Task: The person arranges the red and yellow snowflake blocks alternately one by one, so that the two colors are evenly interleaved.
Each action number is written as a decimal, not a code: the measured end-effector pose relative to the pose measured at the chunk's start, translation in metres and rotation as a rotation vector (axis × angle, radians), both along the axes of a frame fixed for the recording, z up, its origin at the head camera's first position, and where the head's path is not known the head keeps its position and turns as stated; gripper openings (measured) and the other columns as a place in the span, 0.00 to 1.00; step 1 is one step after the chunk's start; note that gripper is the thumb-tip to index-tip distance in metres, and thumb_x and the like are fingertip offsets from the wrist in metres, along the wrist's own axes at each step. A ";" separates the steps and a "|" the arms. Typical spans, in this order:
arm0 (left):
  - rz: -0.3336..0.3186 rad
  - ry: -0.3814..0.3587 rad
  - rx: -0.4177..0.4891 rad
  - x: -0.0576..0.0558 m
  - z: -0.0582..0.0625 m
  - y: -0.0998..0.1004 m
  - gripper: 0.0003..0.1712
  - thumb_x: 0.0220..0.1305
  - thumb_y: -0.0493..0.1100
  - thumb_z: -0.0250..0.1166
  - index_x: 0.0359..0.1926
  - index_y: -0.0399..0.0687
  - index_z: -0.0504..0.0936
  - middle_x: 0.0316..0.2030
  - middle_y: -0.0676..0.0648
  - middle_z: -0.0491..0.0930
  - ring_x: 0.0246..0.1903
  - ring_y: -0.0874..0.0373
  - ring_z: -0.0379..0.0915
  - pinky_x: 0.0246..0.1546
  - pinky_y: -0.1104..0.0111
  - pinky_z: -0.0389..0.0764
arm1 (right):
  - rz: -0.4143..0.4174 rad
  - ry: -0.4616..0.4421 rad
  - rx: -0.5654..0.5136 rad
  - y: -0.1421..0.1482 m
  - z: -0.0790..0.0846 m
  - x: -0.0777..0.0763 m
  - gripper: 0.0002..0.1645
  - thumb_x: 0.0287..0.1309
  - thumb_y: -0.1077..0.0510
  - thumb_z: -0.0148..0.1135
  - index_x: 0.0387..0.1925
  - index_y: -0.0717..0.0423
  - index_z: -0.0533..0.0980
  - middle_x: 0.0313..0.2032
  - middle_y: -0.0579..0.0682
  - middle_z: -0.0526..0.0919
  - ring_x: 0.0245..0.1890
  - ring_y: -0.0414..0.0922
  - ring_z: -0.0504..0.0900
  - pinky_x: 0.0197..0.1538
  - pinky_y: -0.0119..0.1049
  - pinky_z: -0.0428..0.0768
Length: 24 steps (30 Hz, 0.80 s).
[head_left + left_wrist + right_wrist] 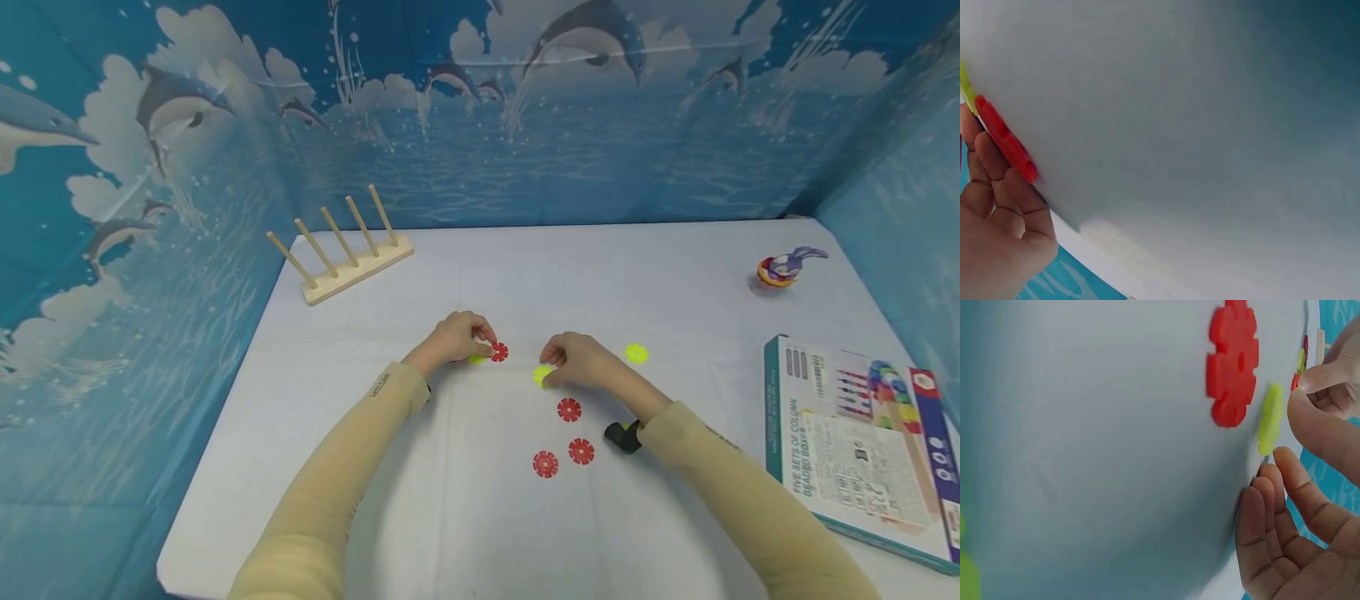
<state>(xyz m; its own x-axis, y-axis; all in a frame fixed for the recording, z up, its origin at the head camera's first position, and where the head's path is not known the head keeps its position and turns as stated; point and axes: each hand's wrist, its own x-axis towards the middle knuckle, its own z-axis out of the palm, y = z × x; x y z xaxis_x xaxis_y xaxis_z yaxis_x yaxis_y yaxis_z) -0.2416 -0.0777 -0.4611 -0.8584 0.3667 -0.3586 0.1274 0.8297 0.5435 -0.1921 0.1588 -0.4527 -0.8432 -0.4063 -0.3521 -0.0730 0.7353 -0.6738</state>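
My left hand (pixel 457 337) pinches the edge of a red notched disc (pixel 498 352) near the table's middle. A yellow disc (pixel 477 360) lies under its fingertips, partly hidden. In the left wrist view the fingertips meet the red disc (pixel 1007 140) edge-on. To the right, my right hand (pixel 588 360) has thumb and forefinger spread at a yellow notched disc (pixel 542 377). A gap shows between the thumb and that yellow disc (pixel 1269 419) in the right wrist view. Close by lies a red disc (pixel 569 409).
Two red discs, one left (pixel 545 464) and one right (pixel 581 452), lie nearer me. Behind the right hand is a yellow disc (pixel 637 353). A wooden peg stand (pixel 360 271) is back left; a purple toy (pixel 783 267) and a flat box (pixel 855 450) are on the right.
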 end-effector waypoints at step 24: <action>-0.008 0.010 -0.002 0.006 0.000 -0.005 0.08 0.59 0.45 0.72 0.39 0.53 0.85 0.40 0.51 0.78 0.38 0.57 0.68 0.48 0.63 0.66 | -0.026 0.006 0.091 -0.016 0.003 0.007 0.12 0.52 0.61 0.71 0.36 0.58 0.76 0.32 0.51 0.77 0.33 0.45 0.73 0.39 0.36 0.73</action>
